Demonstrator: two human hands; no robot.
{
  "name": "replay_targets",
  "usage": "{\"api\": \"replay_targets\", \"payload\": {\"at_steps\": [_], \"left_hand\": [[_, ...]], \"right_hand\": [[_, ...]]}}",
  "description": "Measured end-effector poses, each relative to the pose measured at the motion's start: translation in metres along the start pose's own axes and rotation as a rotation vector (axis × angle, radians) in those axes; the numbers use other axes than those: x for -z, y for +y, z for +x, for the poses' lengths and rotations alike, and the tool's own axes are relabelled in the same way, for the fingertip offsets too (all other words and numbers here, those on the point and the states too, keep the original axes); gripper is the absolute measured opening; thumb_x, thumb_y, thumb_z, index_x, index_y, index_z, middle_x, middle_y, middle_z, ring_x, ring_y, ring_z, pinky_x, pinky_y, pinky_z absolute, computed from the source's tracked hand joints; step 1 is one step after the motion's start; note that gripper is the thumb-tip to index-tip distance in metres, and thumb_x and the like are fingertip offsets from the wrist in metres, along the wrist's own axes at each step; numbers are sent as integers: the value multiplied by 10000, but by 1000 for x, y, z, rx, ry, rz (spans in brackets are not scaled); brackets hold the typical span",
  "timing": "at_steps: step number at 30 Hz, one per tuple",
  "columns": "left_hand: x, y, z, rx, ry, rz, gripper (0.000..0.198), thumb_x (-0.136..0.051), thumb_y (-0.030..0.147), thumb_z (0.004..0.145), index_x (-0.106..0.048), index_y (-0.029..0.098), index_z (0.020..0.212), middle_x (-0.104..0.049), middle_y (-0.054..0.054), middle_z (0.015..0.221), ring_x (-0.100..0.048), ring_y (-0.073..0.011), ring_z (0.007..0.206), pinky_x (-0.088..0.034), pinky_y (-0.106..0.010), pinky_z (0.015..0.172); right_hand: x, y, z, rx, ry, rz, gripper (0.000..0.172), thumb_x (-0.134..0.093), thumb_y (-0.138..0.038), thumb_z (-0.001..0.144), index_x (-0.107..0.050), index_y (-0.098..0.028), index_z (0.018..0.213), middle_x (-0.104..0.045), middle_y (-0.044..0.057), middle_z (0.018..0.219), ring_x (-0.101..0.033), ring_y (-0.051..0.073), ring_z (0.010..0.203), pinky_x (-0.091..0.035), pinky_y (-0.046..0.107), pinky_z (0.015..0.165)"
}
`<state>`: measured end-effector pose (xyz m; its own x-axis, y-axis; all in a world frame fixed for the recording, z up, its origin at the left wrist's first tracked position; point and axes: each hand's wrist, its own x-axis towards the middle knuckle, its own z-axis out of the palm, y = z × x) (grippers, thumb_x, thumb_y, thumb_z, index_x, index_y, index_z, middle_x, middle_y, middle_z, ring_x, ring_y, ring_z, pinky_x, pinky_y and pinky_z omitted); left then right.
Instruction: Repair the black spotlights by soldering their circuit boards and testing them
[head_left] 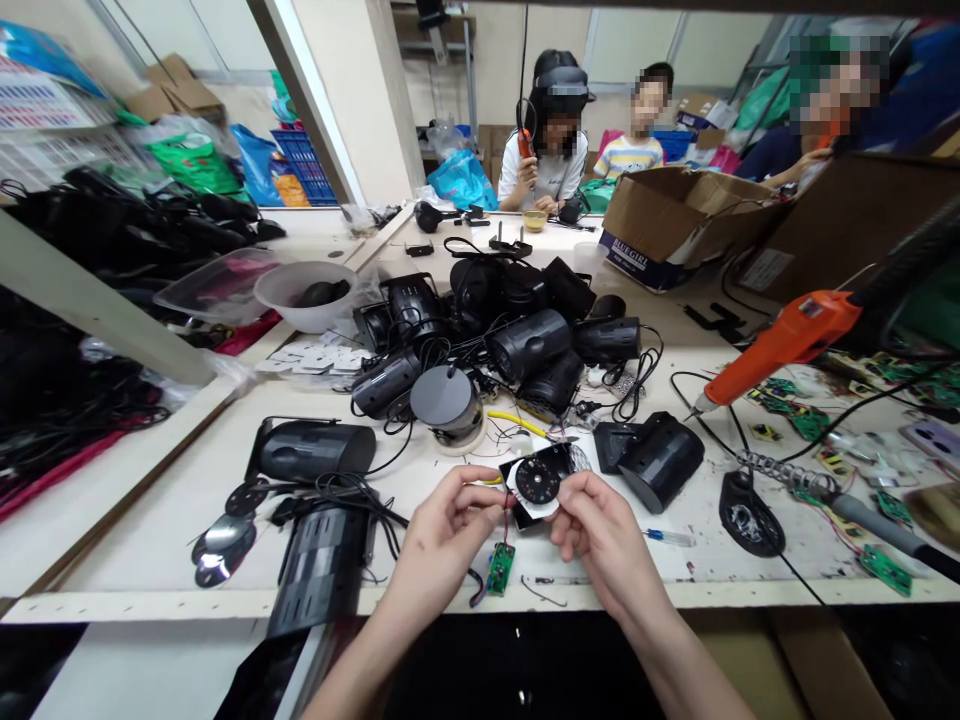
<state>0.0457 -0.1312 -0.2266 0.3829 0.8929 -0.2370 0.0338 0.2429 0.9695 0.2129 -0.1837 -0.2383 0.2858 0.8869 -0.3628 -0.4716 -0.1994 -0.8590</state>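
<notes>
Both my hands hold a small round black-and-white lamp module (538, 482) just above the near edge of the workbench (150, 540). My left hand (442, 530) pinches its left side, fingers closed. My right hand (600, 530) grips its right side, fingers closed. Thin wires hang from the module down to a small green circuit board (499, 567) dangling between my hands.
A heap of black lamp housings (517, 330) with cables fills the bench centre. An orange electric screwdriver (780, 345) hangs at right, with a soldering iron (862, 510) and green boards (885, 568) below. A white bowl (304, 297) stands left, a cardboard box (675, 225) behind. Three people sit across the bench.
</notes>
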Motion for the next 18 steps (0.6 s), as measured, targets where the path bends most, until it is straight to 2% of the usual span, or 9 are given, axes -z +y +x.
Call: {"api": "replay_targets", "payload": {"at_steps": [6,18], "left_hand": [[-2,-4,1,20,-29,-35,395,-749,361,719,-577,175,1021,-683,-14,763,-654,-162,725,-513,-291,739],[6,-15,4,49,-23,-177,417,-773,337,741,-556,170,1057,-706,-31,801,-648,-142,697,-519,-271,702]], "right_hand": [[-7,-1,2,46,-7,-3,387,-799,-481,670,-565,-175,709,-616,-12,496,-522,84,417,-414,162,403],[-17,3,12,65,20,11,369,-802,-456,648,-574,-170,694,-611,-16,498,-550,91,425,-427,157,387]]}}
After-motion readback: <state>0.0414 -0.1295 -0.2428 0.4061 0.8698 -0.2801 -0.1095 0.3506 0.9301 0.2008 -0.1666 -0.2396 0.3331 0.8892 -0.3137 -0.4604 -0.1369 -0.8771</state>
